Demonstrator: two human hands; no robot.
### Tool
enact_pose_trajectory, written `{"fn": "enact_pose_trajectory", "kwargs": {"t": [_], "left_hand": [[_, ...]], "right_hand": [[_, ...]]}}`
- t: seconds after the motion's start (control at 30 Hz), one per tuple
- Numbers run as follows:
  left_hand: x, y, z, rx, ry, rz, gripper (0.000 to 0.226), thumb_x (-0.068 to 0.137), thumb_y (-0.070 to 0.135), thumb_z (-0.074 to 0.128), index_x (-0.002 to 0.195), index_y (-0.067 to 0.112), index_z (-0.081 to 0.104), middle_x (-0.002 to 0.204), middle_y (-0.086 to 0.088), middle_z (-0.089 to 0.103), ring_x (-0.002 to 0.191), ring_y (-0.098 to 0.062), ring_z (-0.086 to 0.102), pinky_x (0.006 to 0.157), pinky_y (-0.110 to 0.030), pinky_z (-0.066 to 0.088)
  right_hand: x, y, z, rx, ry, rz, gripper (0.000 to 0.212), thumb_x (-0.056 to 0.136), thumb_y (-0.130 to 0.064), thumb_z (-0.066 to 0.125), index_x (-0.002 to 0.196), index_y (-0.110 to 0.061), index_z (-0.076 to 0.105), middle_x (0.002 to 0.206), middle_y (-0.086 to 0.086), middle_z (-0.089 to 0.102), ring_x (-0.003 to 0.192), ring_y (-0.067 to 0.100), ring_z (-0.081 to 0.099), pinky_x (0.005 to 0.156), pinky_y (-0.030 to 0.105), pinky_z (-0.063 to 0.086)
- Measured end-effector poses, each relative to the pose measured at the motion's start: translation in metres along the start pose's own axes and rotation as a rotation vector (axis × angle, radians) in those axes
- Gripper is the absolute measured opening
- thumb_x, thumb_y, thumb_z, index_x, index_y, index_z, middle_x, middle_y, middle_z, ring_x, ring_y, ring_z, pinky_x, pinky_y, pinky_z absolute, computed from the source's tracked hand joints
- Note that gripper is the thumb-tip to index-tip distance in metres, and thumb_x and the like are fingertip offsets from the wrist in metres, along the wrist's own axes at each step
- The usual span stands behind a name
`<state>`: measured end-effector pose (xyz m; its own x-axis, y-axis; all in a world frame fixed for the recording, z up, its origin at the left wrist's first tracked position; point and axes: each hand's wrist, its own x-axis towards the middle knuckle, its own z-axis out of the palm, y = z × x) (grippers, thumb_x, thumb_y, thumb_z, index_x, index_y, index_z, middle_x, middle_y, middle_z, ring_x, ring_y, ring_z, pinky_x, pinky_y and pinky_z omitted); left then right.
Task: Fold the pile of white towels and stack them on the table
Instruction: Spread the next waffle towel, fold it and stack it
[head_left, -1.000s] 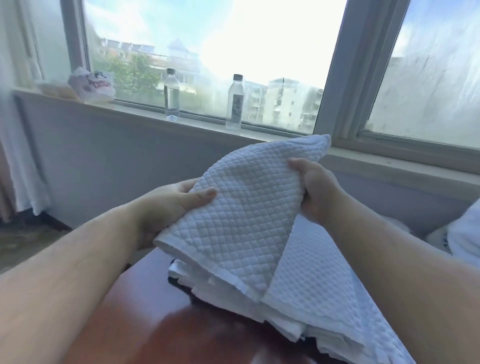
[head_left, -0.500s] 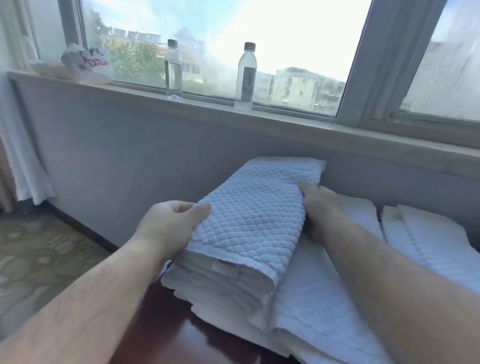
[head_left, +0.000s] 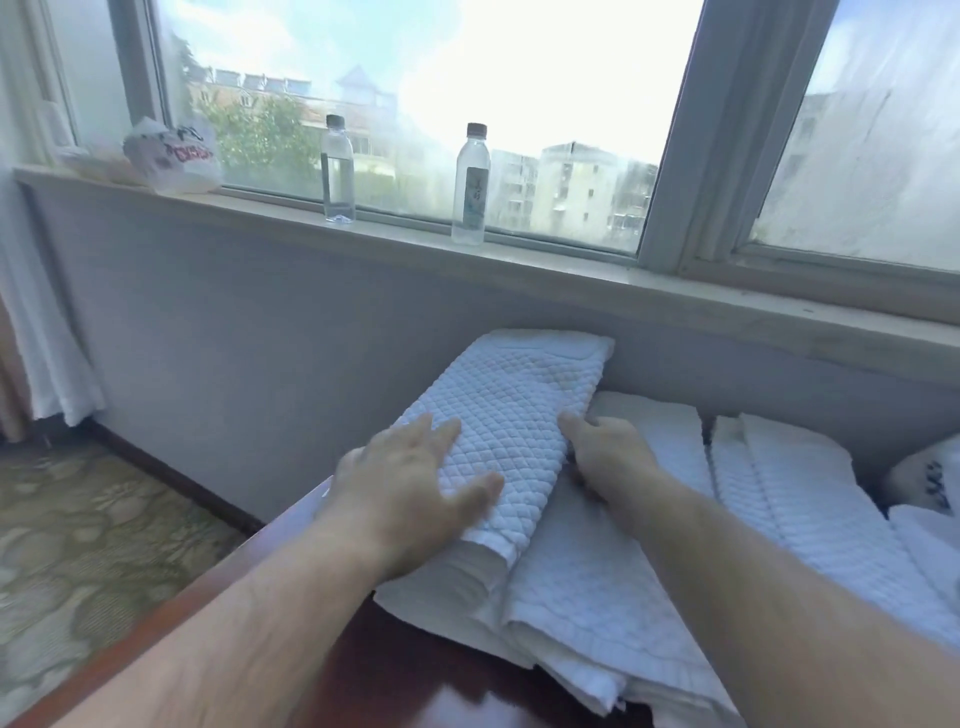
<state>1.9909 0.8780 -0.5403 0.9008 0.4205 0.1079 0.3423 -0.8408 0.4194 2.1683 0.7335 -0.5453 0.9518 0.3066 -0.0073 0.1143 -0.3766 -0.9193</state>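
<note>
A folded white quilted towel (head_left: 514, 410) lies on top of a stack of white towels (head_left: 582, 613) at the left end of the dark wooden table (head_left: 395, 686). My left hand (head_left: 410, 488) rests flat on the near left part of the top towel, fingers spread. At that towel's right edge is my right hand (head_left: 608, 457), fingers curled against its side and tucked toward the towel beneath. More white towels (head_left: 810, 499) lie to the right on the table.
The table stands against a grey wall under a windowsill (head_left: 519, 265). Two water bottles (head_left: 337, 169) (head_left: 471, 184) and a white plastic bag (head_left: 174, 156) stand on the sill. Patterned floor (head_left: 88, 545) lies to the left, with a curtain (head_left: 36, 332) at far left.
The folded towel came down from mid-air onto the stack. My left hand let go of its edge and now lies flat on top. The camera tilted down.
</note>
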Motion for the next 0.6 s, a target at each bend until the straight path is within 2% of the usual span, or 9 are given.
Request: {"fn": "enact_pose_trajectory", "kwargs": {"t": [0.1, 0.13, 0.23, 0.33, 0.37, 0.4, 0.43, 0.5, 0.6], "left_hand": [[-0.019, 0.008, -0.003, 0.086, -0.048, -0.021, 0.089, 0.085, 0.083, 0.030, 0.160, 0.039, 0.009, 0.169, 0.009, 0.002, 0.155, -0.009, -0.001, 0.125, -0.040, 0.007], [-0.026, 0.011, -0.005, 0.100, -0.058, -0.028, 0.087, 0.088, 0.080, 0.031, 0.160, 0.038, 0.008, 0.169, 0.008, 0.002, 0.155, -0.010, -0.001, 0.125, -0.041, 0.007], [-0.048, 0.019, -0.012, 0.099, -0.076, -0.039, 0.078, 0.094, 0.073, 0.033, 0.160, 0.037, 0.011, 0.169, 0.008, 0.003, 0.155, -0.012, 0.002, 0.125, -0.043, 0.011], [-0.069, 0.027, -0.023, 0.051, -0.093, -0.063, 0.075, 0.094, 0.070, 0.038, 0.159, 0.037, 0.020, 0.168, 0.011, 0.011, 0.154, -0.012, 0.011, 0.123, -0.042, 0.020], [-0.076, 0.028, -0.027, 0.029, -0.091, -0.081, 0.074, 0.094, 0.069, 0.040, 0.158, 0.036, 0.023, 0.167, 0.013, 0.015, 0.153, -0.012, 0.016, 0.121, -0.041, 0.024], [-0.083, 0.030, -0.030, 0.016, -0.085, -0.100, 0.073, 0.094, 0.068, 0.041, 0.157, 0.036, 0.025, 0.166, 0.013, 0.019, 0.152, -0.012, 0.020, 0.119, -0.040, 0.027], [-0.091, 0.031, -0.033, 0.009, -0.081, -0.120, 0.072, 0.094, 0.068, 0.041, 0.157, 0.036, 0.026, 0.165, 0.013, 0.023, 0.151, -0.013, 0.024, 0.119, -0.040, 0.029], [-0.106, 0.039, -0.034, -0.001, -0.083, -0.145, 0.071, 0.095, 0.065, 0.043, 0.158, 0.035, 0.026, 0.163, 0.010, 0.029, 0.148, -0.015, 0.030, 0.117, -0.041, 0.031], [-0.128, 0.067, -0.030, -0.060, -0.066, -0.108, 0.067, 0.096, 0.060, 0.046, 0.155, 0.033, 0.033, 0.160, 0.006, 0.037, 0.145, -0.019, 0.037, 0.116, -0.042, 0.034]], "right_hand": [[-0.034, -0.004, -0.005, -0.148, -0.053, -0.003, 0.038, 0.098, -0.041, 0.056, 0.071, -0.015, 0.063, 0.067, -0.002, 0.063, 0.057, 0.015, 0.056, 0.047, 0.021, 0.039], [-0.045, -0.005, -0.008, -0.171, -0.081, 0.003, 0.037, 0.099, -0.037, 0.056, 0.071, -0.013, 0.061, 0.067, -0.001, 0.061, 0.056, 0.016, 0.054, 0.049, 0.021, 0.039], [-0.078, -0.013, -0.025, -0.167, -0.143, 0.040, 0.020, 0.097, -0.024, 0.058, 0.088, -0.009, 0.066, 0.076, 0.005, 0.058, 0.062, 0.020, 0.053, 0.048, 0.023, 0.043], [-0.111, -0.025, -0.055, -0.248, -0.147, 0.006, 0.022, 0.096, -0.023, 0.057, 0.084, -0.007, 0.063, 0.081, 0.004, 0.061, 0.066, 0.019, 0.058, 0.054, 0.026, 0.047], [-0.122, -0.027, -0.067, -0.285, -0.137, -0.023, 0.027, 0.095, -0.022, 0.056, 0.109, 0.001, 0.060, 0.076, 0.004, 0.057, 0.061, 0.019, 0.053, 0.055, 0.028, 0.043], [-0.133, -0.028, -0.080, -0.328, -0.119, -0.054, 0.028, 0.093, -0.020, 0.055, 0.077, -0.024, 0.033, 0.067, 0.002, 0.050, 0.056, 0.019, 0.044, 0.055, 0.030, 0.037], [-0.145, -0.030, -0.092, -0.370, -0.091, -0.079, 0.032, 0.092, -0.019, 0.055, 0.061, -0.016, 0.046, 0.058, 0.000, 0.042, 0.051, 0.017, 0.035, 0.054, 0.030, 0.031], [-0.169, -0.028, -0.116, -0.415, -0.025, -0.103, 0.037, 0.091, -0.020, 0.055, 0.058, -0.020, 0.037, 0.051, -0.003, 0.035, 0.047, 0.015, 0.028, 0.050, 0.029, 0.025], [-0.206, -0.017, -0.143, -0.325, 0.101, -0.130, 0.029, 0.090, -0.021, 0.055, 0.064, -0.016, 0.044, 0.055, -0.003, 0.044, 0.050, 0.014, 0.037, 0.049, 0.027, 0.030]]}}
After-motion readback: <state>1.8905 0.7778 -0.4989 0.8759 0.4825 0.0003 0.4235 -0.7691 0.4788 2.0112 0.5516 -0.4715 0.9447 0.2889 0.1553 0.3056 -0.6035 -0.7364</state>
